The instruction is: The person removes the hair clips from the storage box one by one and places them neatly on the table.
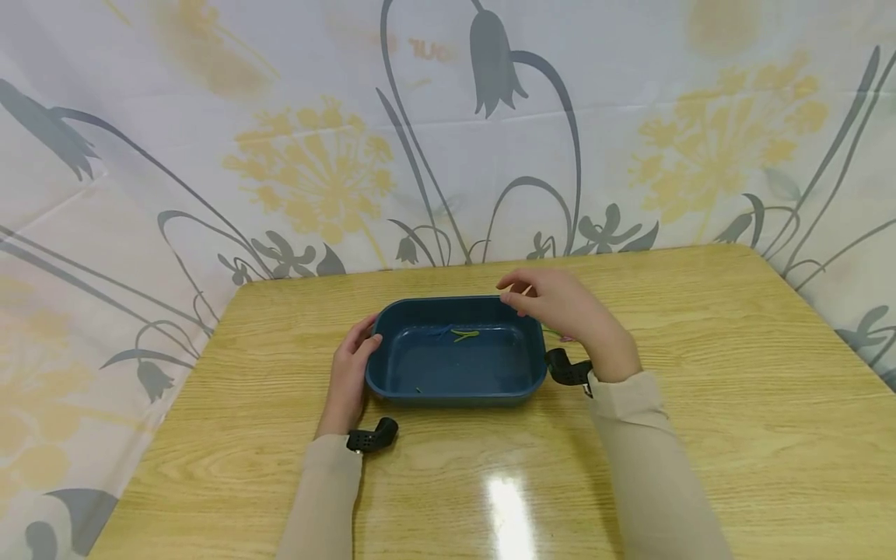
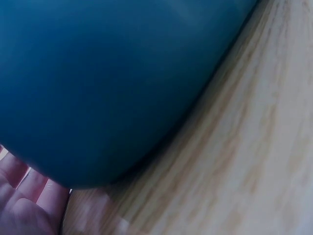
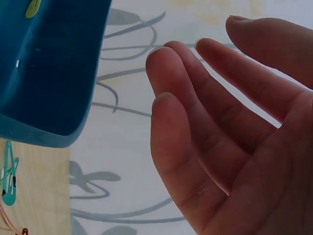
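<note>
A dark blue rectangular tray (image 1: 455, 385) sits in the middle of the wooden table (image 1: 700, 404). My left hand (image 1: 353, 365) holds its left end, thumb on the rim and fingers against the outer wall (image 2: 107, 83). My right hand (image 1: 535, 299) hovers over the tray's back right corner, fingers relaxed and holding nothing; the right wrist view shows its open palm (image 3: 210, 112) beside the tray's wall (image 3: 49, 78). A yellow-green hair clip (image 1: 465, 335) and a blue one (image 1: 437, 332) lie inside the tray.
More hair clips lie on the table just right of the tray, a teal one (image 3: 9, 171) among them, partly hidden by my right hand in the head view. A flowered cloth (image 1: 448, 140) hangs behind the table's far edge.
</note>
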`<state>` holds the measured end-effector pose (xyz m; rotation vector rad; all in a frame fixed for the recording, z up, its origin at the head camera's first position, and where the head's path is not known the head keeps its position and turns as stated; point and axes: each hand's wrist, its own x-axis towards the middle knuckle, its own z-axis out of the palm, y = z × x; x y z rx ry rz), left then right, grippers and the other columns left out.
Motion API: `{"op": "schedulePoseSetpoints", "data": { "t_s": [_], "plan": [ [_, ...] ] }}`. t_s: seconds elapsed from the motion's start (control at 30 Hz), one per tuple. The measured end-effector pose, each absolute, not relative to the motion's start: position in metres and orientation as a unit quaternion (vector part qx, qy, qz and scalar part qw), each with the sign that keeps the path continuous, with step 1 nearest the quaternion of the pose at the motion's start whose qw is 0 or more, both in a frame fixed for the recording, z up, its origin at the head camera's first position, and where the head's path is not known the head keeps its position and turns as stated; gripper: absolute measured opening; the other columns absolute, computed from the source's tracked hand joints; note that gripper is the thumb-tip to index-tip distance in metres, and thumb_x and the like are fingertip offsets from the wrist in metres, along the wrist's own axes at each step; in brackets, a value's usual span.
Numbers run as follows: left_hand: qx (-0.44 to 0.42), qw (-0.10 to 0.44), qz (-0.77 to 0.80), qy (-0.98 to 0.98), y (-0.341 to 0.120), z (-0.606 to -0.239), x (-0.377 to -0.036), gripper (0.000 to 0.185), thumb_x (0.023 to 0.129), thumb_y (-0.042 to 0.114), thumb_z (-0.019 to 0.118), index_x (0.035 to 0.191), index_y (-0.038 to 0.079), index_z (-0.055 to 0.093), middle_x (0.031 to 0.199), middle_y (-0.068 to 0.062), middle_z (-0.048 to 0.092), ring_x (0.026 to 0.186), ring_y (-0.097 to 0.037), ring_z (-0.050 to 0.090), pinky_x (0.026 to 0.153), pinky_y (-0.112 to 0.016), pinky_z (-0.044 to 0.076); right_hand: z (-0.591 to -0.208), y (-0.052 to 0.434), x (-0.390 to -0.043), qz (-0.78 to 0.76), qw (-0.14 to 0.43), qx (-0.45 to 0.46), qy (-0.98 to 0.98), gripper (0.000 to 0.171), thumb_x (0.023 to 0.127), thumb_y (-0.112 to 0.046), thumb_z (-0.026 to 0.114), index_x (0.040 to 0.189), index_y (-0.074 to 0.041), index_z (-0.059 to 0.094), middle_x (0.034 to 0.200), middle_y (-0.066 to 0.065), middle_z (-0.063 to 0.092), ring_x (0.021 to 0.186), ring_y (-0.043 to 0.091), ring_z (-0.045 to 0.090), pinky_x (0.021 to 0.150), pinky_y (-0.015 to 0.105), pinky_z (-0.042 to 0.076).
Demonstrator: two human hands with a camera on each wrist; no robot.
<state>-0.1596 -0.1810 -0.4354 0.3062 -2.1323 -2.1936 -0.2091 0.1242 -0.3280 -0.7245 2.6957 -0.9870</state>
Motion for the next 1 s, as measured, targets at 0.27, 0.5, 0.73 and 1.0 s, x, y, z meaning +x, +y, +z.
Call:
{"op": "schedulePoseSetpoints", "data": {
  "t_s": [0.27, 0.5, 0.73, 1.0],
  "plan": [
    [0.098, 0.050, -0.703, -0.702, -0.184, -0.437, -0.160, 0.037, 0.093, 0.021, 0.052, 0.130, 0.021, 0.051, 0.131, 0.002, 0.050, 0.120, -0.014, 0.044, 0.102, -0.034, 0.033, -0.332, 0.114, -0.216, -0.320, 0.082, -0.246, 0.911, 0.029, 0.095, -0.032, 0.049, 0.120, -0.020, 0.057, 0.110, 0.002, 0.062, 0.089, 0.020, 0.059, 0.059, 0.033, 0.048],
    [0.099, 0.051, -0.705, -0.700, -0.185, -0.437, -0.160, 0.036, 0.093, 0.022, 0.053, 0.129, 0.022, 0.052, 0.131, 0.002, 0.050, 0.119, -0.013, 0.045, 0.102, -0.033, 0.033, -0.332, 0.098, -0.219, -0.322, 0.072, -0.262, 0.907, 0.030, 0.094, -0.029, 0.052, 0.119, -0.016, 0.058, 0.105, 0.001, 0.064, 0.084, 0.021, 0.062, 0.078, 0.037, 0.048],
    [0.098, 0.048, -0.707, -0.699, -0.180, -0.436, -0.160, 0.034, 0.092, 0.023, 0.053, 0.127, 0.024, 0.053, 0.132, 0.004, 0.049, 0.121, -0.013, 0.044, 0.104, -0.035, 0.032, -0.330, 0.096, -0.223, -0.334, 0.081, -0.269, 0.899, 0.031, 0.094, -0.029, 0.052, 0.121, -0.015, 0.057, 0.108, 0.003, 0.063, 0.083, 0.022, 0.062, 0.080, 0.039, 0.047],
    [0.098, 0.048, -0.705, -0.701, -0.178, -0.431, -0.158, 0.035, 0.093, 0.020, 0.052, 0.129, 0.021, 0.052, 0.133, 0.002, 0.049, 0.123, -0.016, 0.043, 0.104, -0.036, 0.031, -0.331, 0.093, -0.228, -0.344, 0.070, -0.270, 0.897, 0.031, 0.094, -0.033, 0.050, 0.121, -0.018, 0.058, 0.106, 0.003, 0.064, 0.081, 0.017, 0.060, 0.079, 0.037, 0.047]
  ]
}}
